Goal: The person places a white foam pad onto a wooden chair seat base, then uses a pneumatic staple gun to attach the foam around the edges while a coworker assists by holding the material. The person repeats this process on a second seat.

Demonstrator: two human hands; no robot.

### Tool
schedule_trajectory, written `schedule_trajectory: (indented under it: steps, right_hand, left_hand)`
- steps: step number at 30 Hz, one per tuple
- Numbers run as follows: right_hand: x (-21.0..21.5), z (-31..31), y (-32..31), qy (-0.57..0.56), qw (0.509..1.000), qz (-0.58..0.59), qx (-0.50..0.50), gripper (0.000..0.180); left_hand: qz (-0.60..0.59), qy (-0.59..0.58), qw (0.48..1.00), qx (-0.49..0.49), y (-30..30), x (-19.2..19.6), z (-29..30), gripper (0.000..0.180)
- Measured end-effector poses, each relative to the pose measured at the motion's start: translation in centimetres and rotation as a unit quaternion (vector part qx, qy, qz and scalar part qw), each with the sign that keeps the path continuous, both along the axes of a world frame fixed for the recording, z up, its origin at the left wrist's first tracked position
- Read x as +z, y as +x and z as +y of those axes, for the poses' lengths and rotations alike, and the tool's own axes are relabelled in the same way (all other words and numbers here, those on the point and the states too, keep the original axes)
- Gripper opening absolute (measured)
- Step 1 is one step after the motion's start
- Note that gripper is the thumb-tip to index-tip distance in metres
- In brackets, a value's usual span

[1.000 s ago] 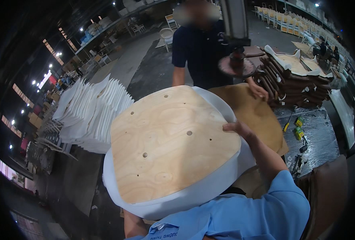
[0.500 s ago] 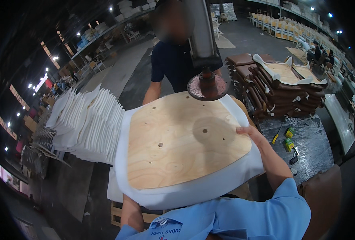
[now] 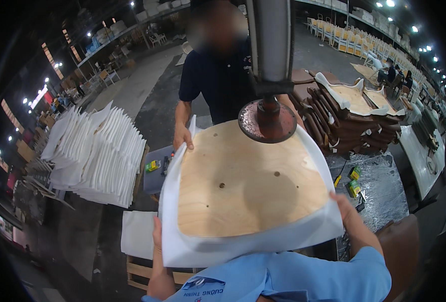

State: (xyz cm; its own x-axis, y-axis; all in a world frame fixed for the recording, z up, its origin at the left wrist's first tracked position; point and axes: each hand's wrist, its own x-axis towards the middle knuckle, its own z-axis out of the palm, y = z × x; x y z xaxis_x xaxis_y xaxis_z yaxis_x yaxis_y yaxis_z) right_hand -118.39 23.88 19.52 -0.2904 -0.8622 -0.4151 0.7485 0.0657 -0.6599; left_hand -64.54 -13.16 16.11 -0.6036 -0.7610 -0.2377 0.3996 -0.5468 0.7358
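A wooden seat panel (image 3: 233, 211) with several drilled holes lies face up, white foam padding (image 3: 263, 246) bending up around its edges. My left hand (image 3: 157, 236) is against the foam at the near left side, thumb upward, its other fingers mostly hidden. At the near right edge, my right hand (image 3: 344, 211) grips the padded panel, part of its fingers out of sight. A red-brown round press disc (image 3: 268, 123) hangs over the panel's far part. Across from me, a person in a dark shirt has a hand (image 3: 183, 138) on the far left corner.
On the left stands a tall stack of white foam sheets (image 3: 97, 156). Brown padded covers (image 3: 348, 126) are piled at the right. A plastic-wrapped table (image 3: 384, 186) holds a yellow knife and small green-yellow boxes. A grey stool (image 3: 155, 182) stands behind the panel's left side.
The padded panel has shifted right and slightly nearer, and its foam edges now fold up more. My right hand has moved down to the near right edge. The other person's hand now shows at the far left corner.
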Motion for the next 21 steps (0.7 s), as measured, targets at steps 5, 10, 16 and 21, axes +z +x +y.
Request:
schedule_trajectory:
  steps: [5,10,16,21]
  right_hand:
    - [0.3,0.0,1.8,0.078,0.995,0.03,-0.047,0.07]
    - [0.4,-1.7,0.7,0.147,0.958,0.248,-0.011,0.056]
    - [-4.4,-1.7,-1.4,0.185,0.922,0.335,-0.062,0.051]
    - [-5.7,-3.1,-1.5,0.229,0.936,0.265,-0.045,0.054]
  left_hand:
    - [0.075,0.012,0.996,-0.052,-2.1,-2.4,4.4,0.088]
    - [0.06,0.097,0.987,-0.113,-2.5,-3.0,5.1,0.073]
    - [-0.038,0.148,0.985,-0.079,-7.9,-3.3,7.0,0.045]
    - [-0.086,0.145,0.985,-0.029,-8.6,-4.9,9.3,0.046]
